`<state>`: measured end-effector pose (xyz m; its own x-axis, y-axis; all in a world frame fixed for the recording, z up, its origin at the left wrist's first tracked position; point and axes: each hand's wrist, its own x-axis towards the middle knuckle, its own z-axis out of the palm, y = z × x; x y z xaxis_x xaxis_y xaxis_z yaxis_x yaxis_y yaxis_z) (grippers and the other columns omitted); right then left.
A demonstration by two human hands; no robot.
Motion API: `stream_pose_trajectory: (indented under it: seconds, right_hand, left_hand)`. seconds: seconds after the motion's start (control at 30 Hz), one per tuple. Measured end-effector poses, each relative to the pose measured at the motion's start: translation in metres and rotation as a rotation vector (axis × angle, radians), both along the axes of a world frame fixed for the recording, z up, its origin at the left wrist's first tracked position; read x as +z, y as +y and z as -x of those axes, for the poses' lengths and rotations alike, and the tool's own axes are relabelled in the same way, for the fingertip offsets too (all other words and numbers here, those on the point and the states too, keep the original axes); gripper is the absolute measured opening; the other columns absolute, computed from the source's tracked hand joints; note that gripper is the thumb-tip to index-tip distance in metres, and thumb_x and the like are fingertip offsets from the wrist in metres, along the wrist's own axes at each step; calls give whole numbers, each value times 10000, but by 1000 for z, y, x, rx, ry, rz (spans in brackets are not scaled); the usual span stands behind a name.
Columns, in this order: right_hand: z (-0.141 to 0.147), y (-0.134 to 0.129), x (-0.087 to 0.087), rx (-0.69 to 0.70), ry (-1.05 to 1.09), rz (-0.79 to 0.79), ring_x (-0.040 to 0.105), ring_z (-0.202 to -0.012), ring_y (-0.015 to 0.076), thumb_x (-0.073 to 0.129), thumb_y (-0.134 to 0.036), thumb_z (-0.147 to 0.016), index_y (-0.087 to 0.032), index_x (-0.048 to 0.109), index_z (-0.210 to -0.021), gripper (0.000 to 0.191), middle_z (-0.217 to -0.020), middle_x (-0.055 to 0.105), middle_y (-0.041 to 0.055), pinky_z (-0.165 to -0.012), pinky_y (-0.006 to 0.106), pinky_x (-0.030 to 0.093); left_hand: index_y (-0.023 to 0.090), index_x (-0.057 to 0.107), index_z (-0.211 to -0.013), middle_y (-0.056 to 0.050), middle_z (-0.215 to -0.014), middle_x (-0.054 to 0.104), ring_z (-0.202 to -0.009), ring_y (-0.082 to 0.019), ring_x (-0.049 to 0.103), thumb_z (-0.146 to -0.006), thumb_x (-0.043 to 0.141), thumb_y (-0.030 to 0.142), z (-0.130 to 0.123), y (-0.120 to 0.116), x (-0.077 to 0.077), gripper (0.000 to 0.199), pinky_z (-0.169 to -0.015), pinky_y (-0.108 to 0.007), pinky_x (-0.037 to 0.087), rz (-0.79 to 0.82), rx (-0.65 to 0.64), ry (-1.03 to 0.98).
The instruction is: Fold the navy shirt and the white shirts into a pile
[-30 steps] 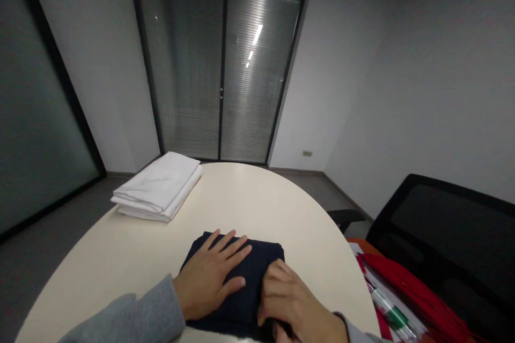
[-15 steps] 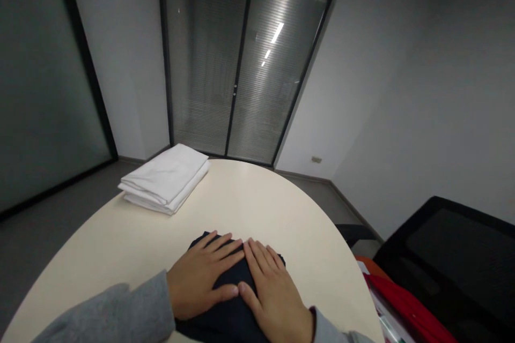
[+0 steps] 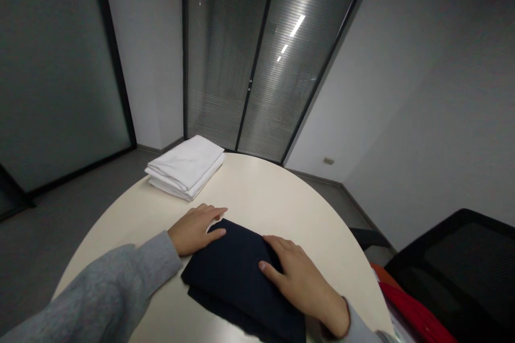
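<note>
Dark blue cloth [image 3: 237, 273], folded, lies flat at 6 o'clock on the round pale surface [image 3: 277, 187]; a lower layer shows along its near edge, at 7 o'clock.

Left hand [image 3: 193, 231] at the cloth's 10 o'clock corner: thumb resting on top, fingers reaching past the edge. Grip wide, thumb well parted from forefinger.

Right hand [image 3: 301, 276] at the cloth's 3 o'clock side, thumb on top, fingertips at the far edge. Grip wide here too, laid over the cloth rather than closed on it. Grey sleeves [image 3: 112, 278] on both arms.

White cloth pile [image 3: 187, 165], neatly folded, at 11 o'clock from the blue one, near the surface's rim, apart from both hands.

Black chair [image 3: 462, 257] at 3 o'clock, beyond the rim. Red thing [image 3: 416, 311] near it, perhaps fabric; corner too dim to be sure.
</note>
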<state>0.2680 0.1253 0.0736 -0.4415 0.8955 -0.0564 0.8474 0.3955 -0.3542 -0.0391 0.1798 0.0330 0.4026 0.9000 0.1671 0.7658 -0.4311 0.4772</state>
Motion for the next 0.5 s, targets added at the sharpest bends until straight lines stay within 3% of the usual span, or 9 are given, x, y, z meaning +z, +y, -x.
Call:
stream_pose_trajectory:
  seconds: [0.1, 0.17, 0.33, 0.4, 0.5]
  right_hand:
    - [5, 33, 22, 35, 4, 146, 673, -1192, 306, 671, -513, -940, -170, 602, -1449, 617, -1340, 701, 151, -1063, 471, 503]
    - [10, 54, 28, 73, -7, 271, 711, -1080, 282, 744, -533, -873, -171, 646, -1391, 639, -1245, 742, 134, -958, 404, 537]
    - [11, 76, 12, 150, 90, 550, 719, -904, 212, 816, -554, -786, -204, 744, -1128, 494, -1027, 785, 27, -732, 269, 520]
    - [-3, 79, 4, 148, 146, 555, 713, -877, 202, 794, -543, -809, -194, 745, -1077, 443, -993, 783, 17, -700, 258, 511]
    - [-43, 93, -4, 25, 165, 376, 720, -919, 209, 746, -502, -855, -197, 741, -1115, 401, -1042, 786, 28, -761, 276, 532]
  left_hand:
    - [241, 608, -1431, -72, -1193, 705, -1097, -251, 647, -913, 641, 359, -1, 2, -2, 532, -1020, -418, 498, 88, -27, -144]
    - [249, 619, -1403, -60, -1181, 682, -1068, -227, 645, -893, 646, 312, -4, 2, -2, 514, -993, -383, 507, 128, -57, -258]
    - [259, 639, -1336, -46, -1093, 658, -1006, -206, 637, -893, 614, 248, -10, -2, 7, 444, -929, -347, 528, 66, -85, -384]
    - [263, 631, -1339, -58, -1135, 652, -1017, -208, 635, -918, 589, 244, -11, -4, 12, 424, -947, -357, 530, -15, -61, -385]
    - [273, 617, -1360, -74, -1210, 641, -1026, -214, 637, -967, 548, 266, -10, -7, 18, 398, -964, -375, 538, -116, 2, -381]
